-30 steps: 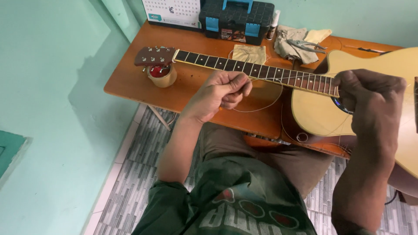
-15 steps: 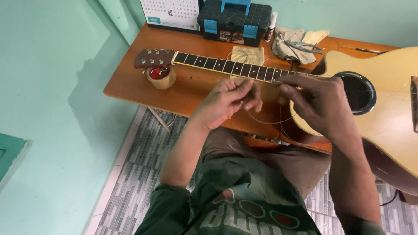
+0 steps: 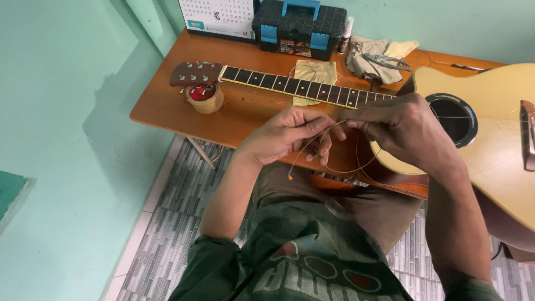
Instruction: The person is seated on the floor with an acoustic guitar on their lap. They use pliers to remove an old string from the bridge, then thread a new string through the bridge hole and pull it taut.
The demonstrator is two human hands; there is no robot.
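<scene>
Both hands, left (image 3: 290, 136) and right (image 3: 398, 128), pinching a coiled guitar string (image 3: 329, 159) just above the near table (image 3: 167, 106) edge, beside the stringless acoustic guitar (image 3: 490, 145); uncoiling under way, next likely needing a straightened free end

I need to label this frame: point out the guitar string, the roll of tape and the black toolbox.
guitar string (image 3: 312, 142), head view, on the curved loop between the hands.
roll of tape (image 3: 205, 100), head view, on its tan outer wall.
black toolbox (image 3: 298, 28), head view, on its lid.
</scene>
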